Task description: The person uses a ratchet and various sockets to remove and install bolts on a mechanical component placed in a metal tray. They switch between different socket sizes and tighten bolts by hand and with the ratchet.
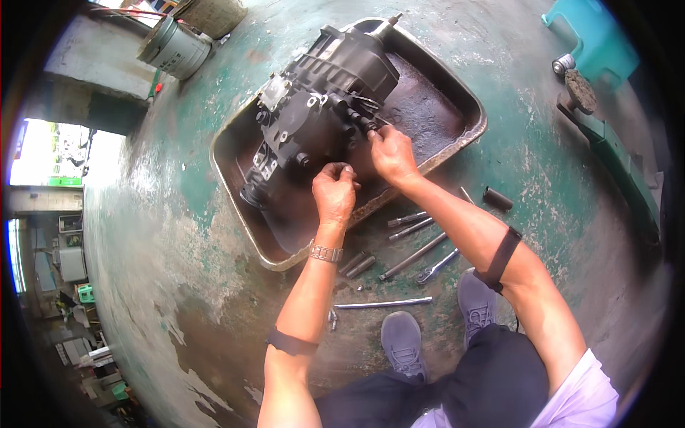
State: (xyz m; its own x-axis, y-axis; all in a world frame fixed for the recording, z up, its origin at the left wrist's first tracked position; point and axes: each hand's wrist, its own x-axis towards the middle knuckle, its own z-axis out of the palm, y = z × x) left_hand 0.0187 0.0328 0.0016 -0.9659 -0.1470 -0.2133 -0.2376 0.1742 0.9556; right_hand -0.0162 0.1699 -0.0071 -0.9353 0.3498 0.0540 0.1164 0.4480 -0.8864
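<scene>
A dark metal gearbox (307,118) lies in a shallow, oil-stained tray (261,258) on the floor. My right hand (394,153) is at its right side, thumb and fingers closed around a small dark part that sticks out of the housing; I cannot make out what part it is. My left hand (334,192), with a metal watch on the wrist, hovers over the near side of the tray just below the gearbox. Its fingers are curled together, and whatever they may hold is hidden.
Near my shoes lie a ratchet (437,267), a long bar (414,255), an extension bar (384,303) and several sockets, one a large dark socket (497,199). A green floor jack (617,160) stands at right, a teal container (596,43) behind it, a bucket (173,48) at far left.
</scene>
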